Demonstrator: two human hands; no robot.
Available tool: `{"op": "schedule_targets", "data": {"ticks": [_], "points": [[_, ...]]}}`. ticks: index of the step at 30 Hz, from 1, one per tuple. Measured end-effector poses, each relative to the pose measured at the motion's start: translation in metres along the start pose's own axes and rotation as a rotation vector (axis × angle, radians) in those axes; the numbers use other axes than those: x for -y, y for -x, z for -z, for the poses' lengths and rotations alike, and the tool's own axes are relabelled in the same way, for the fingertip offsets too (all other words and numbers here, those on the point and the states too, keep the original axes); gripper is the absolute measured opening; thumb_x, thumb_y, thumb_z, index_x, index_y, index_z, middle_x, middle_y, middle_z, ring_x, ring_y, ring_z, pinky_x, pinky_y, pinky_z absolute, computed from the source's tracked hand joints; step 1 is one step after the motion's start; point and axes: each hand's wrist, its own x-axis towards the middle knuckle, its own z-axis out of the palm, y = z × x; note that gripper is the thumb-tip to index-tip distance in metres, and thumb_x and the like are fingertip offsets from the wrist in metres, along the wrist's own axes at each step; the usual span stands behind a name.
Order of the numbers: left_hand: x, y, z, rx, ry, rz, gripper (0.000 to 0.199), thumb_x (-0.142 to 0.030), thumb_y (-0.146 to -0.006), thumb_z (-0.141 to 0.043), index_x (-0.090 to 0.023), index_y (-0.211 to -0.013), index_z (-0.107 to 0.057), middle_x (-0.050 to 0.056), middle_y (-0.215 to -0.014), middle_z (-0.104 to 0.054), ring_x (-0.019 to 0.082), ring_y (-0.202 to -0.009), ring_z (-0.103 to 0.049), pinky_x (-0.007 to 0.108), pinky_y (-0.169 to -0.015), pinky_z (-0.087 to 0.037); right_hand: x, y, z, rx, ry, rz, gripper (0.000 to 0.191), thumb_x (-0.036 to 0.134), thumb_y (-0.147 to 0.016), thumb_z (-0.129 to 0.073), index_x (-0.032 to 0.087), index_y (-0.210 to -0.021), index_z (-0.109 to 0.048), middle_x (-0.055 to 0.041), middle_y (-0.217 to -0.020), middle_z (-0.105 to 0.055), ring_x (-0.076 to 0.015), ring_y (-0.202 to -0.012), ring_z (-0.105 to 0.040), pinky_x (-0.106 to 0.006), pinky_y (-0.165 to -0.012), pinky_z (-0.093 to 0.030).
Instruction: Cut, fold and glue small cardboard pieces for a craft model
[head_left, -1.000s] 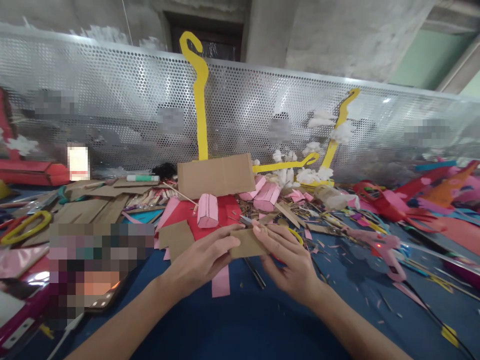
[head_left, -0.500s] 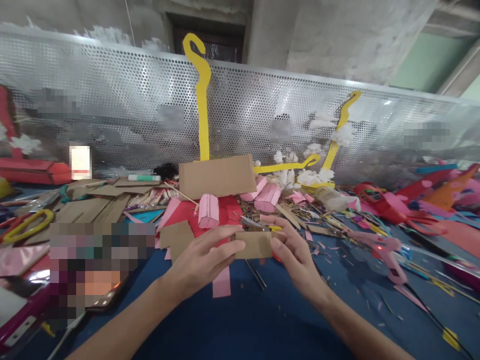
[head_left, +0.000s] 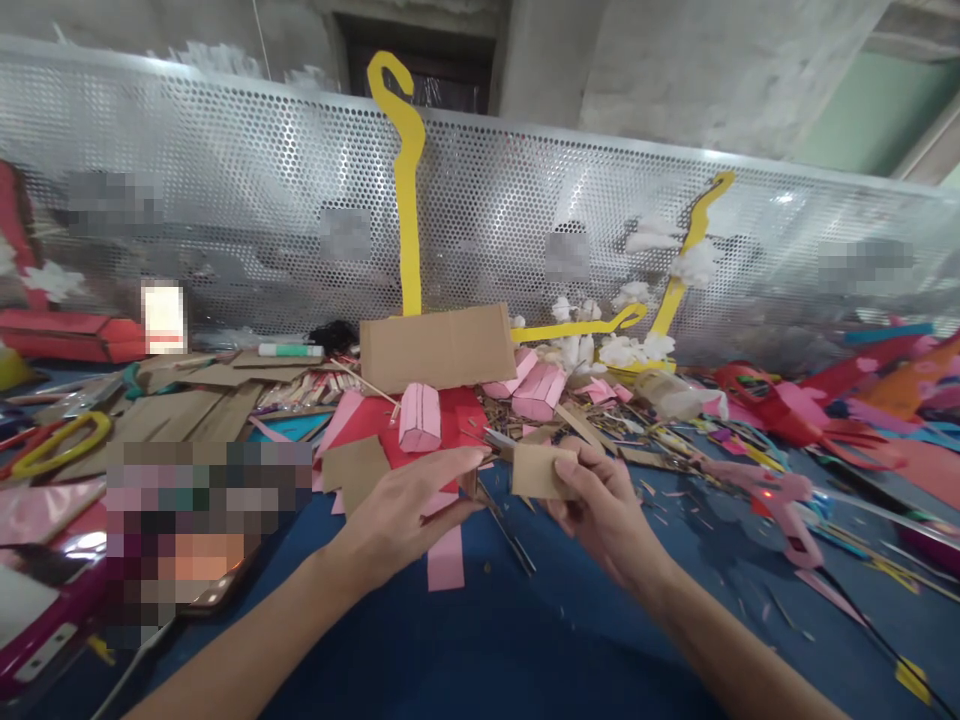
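Hands (head_left: pixel 409 508) apart, forearms (head_left: pixel 259 640) angled inward

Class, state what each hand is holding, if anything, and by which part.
Right hand: small cardboard piece, by its right end. Left hand: any hold cannot be told.

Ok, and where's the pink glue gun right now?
In the head view, the pink glue gun is on the blue table toward the right side, to the right of the right hand.

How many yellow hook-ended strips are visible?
3: upright strip above the brown rectangular cardboard panel, near-horizontal strip to its right, leaning strip farther right. Others may be hidden.
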Motion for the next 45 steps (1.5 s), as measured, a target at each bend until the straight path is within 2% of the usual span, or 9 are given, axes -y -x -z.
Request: {"op": "schedule_targets", "data": {"ticks": [3,9,16,21,25,30,35,45], "points": [[-0.002,0.001,0.002,-0.029,0.051,0.008,0.050,-0.025,-0.097,-0.067,-0.026,-0.144,-0.050,0.007,-0.132,-0.073,0.023,-0.117,-0.072,0.039,-0.098,-0.063,0.000,0.001,0.000,0.057,0.023,-0.009,0.033,0.044,-0.094,-0.070,0.020,-0.077,-0.055,0.0051,-0.052,-0.054,-0.0075,-0.043,-0.044,-0.015,-0.038,-0.036],[-0.002,0.000,0.003,0.061,0.063,0.044,0.044,-0.024,-0.097,-0.067,-0.026,-0.139,-0.055,0.006,-0.133,-0.072,0.024,-0.114,-0.073,0.039,-0.100,-0.062,-0.007,0.002,0.002,0.166,0.121,-0.021,0.032,0.044,-0.096,-0.067,0.019,-0.079,-0.059,0.0035,-0.058,-0.058,-0.0079,-0.045,-0.048,-0.017,-0.042,-0.043],[0.008,0.004,-0.003,-0.005,0.080,-0.123,0.051,-0.017,-0.096,-0.067,-0.024,-0.143,-0.047,0.011,-0.136,-0.067,0.021,-0.123,-0.067,0.035,-0.103,-0.060,-0.007,0.001,-0.002,0.161,0.168,-0.015,0.034,0.047,-0.095,-0.068,0.019,-0.078,-0.057,0.0037,-0.057,-0.058,-0.0079,-0.044,-0.048,-0.017,-0.041,-0.044],[-0.001,-0.002,0.001,-0.049,0.066,-0.210,0.044,-0.011,-0.097,-0.063,-0.023,-0.137,-0.050,0.012,-0.133,-0.067,0.020,-0.122,-0.068,0.035,-0.100,-0.061,-0.005,0.003,-0.003,0.151,0.201,-0.024,0.036,0.050,-0.095,-0.067,0.019,-0.078,-0.057,0.0036,-0.056,-0.058,-0.0082,-0.043,-0.048,-0.018,-0.041,-0.044],[-0.010,-0.006,0.003,-0.061,0.015,-0.229,0.042,-0.004,-0.095,-0.062,-0.020,-0.132,-0.052,0.013,-0.134,-0.067,0.019,-0.121,-0.068,0.034,-0.101,-0.061,-0.005,0.004,-0.002,0.137,0.219,-0.028,0.035,0.050,-0.095,-0.066,0.020,-0.079,-0.058,0.0035,-0.056,-0.059,-0.0086,-0.041,-0.048,-0.019,-0.039,-0.044],[-0.005,-0.002,0.002,-0.042,-0.030,-0.216,0.042,0.000,-0.093,-0.063,-0.019,-0.130,-0.058,0.014,-0.137,-0.064,0.019,-0.121,-0.068,0.032,-0.101,-0.061,-0.003,0.004,-0.003,0.128,0.238,-0.003,0.036,0.050,-0.095,-0.067,0.019,-0.078,-0.058,0.0030,-0.056,-0.060,-0.0088,-0.041,-0.049,-0.019,-0.040,-0.045],[0.000,-0.001,0.003,-0.040,-0.088,-0.279,0.043,0.001,-0.091,-0.065,-0.019,-0.129,-0.062,0.015,-0.139,-0.063,0.025,-0.128,-0.063,0.041,-0.104,-0.059,-0.001,0.005,-0.004,0.121,0.239,0.008,0.036,0.049,-0.095,-0.067,0.019,-0.077,-0.058,0.0032,-0.054,-0.059,-0.0078,-0.040,-0.048,-0.018,-0.039,-0.044],[-0.005,-0.001,0.006,-0.049,-0.146,-0.259,0.037,-0.005,-0.095,-0.062,-0.021,-0.129,-0.063,0.015,-0.135,-0.066,0.021,-0.119,-0.070,0.034,-0.096,-0.063,-0.001,0.005,-0.005,0.123,0.224,-0.014,0.037,0.052,-0.094,-0.067,0.019,-0.079,-0.058,0.0033,-0.055,-0.059,-0.0087,-0.040,-0.048,-0.019,-0.039,-0.046]]}}
